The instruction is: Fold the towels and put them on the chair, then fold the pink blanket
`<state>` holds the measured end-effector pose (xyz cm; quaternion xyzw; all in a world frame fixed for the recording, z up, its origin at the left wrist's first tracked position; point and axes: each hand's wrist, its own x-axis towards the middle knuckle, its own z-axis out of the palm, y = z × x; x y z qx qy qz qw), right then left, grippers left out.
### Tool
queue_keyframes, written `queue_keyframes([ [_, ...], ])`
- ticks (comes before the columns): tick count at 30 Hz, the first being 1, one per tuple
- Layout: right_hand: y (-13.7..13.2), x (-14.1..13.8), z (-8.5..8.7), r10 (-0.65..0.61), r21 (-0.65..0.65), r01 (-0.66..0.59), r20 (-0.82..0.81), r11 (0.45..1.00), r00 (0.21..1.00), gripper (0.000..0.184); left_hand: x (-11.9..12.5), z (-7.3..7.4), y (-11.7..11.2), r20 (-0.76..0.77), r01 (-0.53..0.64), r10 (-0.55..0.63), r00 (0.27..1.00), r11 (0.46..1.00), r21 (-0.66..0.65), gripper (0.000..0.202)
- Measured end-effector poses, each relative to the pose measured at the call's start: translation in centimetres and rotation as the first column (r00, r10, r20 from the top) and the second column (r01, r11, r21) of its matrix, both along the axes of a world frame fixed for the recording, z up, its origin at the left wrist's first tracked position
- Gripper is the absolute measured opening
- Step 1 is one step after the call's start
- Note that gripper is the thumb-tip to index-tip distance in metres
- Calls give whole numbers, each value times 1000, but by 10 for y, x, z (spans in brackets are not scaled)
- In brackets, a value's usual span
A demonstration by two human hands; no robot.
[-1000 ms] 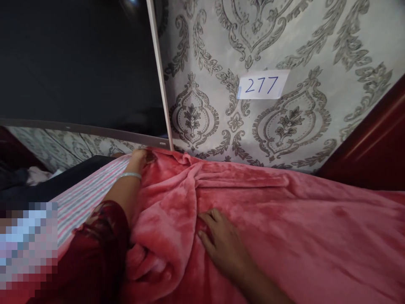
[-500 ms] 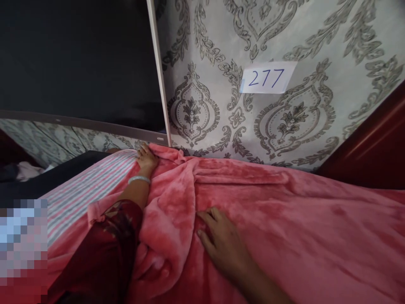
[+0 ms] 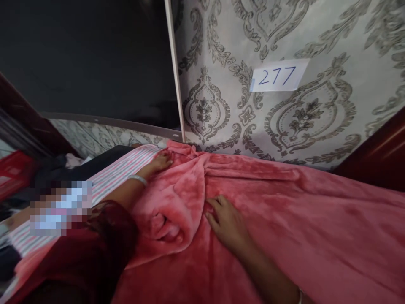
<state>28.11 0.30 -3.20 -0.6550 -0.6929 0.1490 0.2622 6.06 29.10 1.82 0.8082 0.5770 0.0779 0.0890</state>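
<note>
A plush pink-red blanket point(image 3: 303, 228) spreads over the surface, with one side folded over and bunched into a thick roll point(image 3: 174, 211). My left hand point(image 3: 163, 161) rests at the far left of that fold, its fingers stretched out on the fabric beside a striped cloth point(image 3: 129, 164). To the right of the fold's edge, my right hand point(image 3: 228, 226) lies on the blanket, palm down. Its thumb and fingers are apart and loosely bent, the tips close to the edge. Neither hand visibly grips the fabric.
A large dark screen point(image 3: 95, 63) stands at the back left, against patterned wallpaper point(image 3: 249, 122). A paper marked 277 point(image 3: 280, 76) is stuck there. Dark red glossy wood point(image 3: 376, 147) slopes in at the right. A red object point(image 3: 14, 173) and a pixelated patch lie at the left.
The view has turned a little to the left. My left hand has drawn back slightly from the blanket's far corner. The bunched roll looks rounder; my right hand stays beside the fold.
</note>
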Motion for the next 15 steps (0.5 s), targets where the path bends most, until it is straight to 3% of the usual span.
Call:
queue_keyframes([
  [5, -1, 0, 0, -3, 0, 3, 52, 1000, 999, 33, -37, 7, -94, 66, 198, -191, 979, 970, -142, 53],
  [7, -1, 0, 1, -2, 1, 2, 62, 1000, 998, 34, -44, 7, -137, 87, 256, -251, 964, 965, -61, 53],
  [10, -2, 0, 2, -7, -7, 7, 75, 1000, 997, 35, -43, 7, -191, -2, 279, -281, 960, 950, 144, 47],
  [12, -2, 0, 3, -7, -11, 8, 82, 1000, 997, 36, -39, 6, -214, -50, 263, -259, 965, 954, 147, 47],
  [15, -2, 0, 3, -2, -7, 2, 88, 1000, 996, 36, -37, 7, -225, -72, 134, -131, 989, 991, 30, 50],
])
